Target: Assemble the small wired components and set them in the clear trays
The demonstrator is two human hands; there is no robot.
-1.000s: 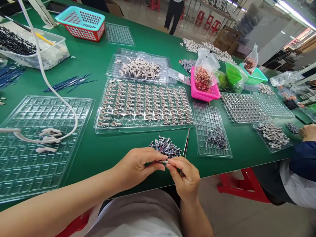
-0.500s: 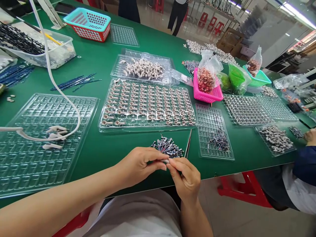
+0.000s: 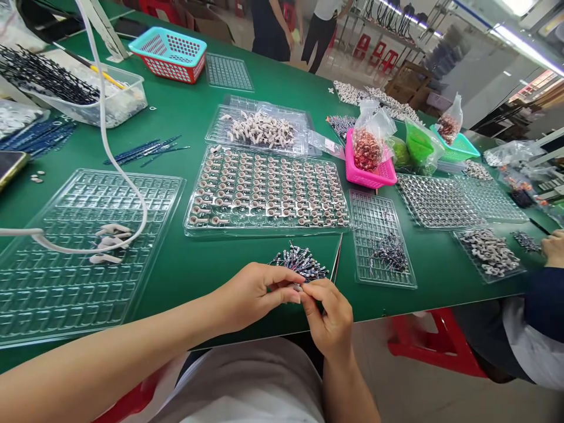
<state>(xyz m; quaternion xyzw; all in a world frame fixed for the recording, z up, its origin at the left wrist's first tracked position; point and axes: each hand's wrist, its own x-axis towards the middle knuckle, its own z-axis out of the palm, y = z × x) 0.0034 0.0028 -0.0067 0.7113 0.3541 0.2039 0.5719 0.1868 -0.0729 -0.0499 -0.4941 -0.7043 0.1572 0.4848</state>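
Between thumb and fingers, my left hand [image 3: 259,292] pinches a small beige earbud shell [image 3: 297,288], mostly hidden by the fingertips. My right hand [image 3: 328,311] is closed at the shell's other end, its fingertips pressed against it; whether they also hold a tiny part cannot be made out. Just beyond both hands lies a pile of small wired circuit boards [image 3: 304,261]. Tweezers [image 3: 337,258] rest to the right of that pile. Further back, a clear tray [image 3: 264,230] holds rows of beige earbud shells, with several pockets bare along its front row.
Left, another clear tray [image 3: 57,288] carries a few beige earbuds under a white cable [image 3: 104,117]. Loose shells [image 3: 264,129] are heaped behind the middle tray. A pink basket [image 3: 372,173] and a tray with wired parts [image 3: 383,235] stand right. A co-worker's hand [image 3: 554,247] shows at far right.
The view has shifted slightly, so the table's things appear a little further right and lower on the left side. Both hands keep their hold on the shell, with only slight finger movement.
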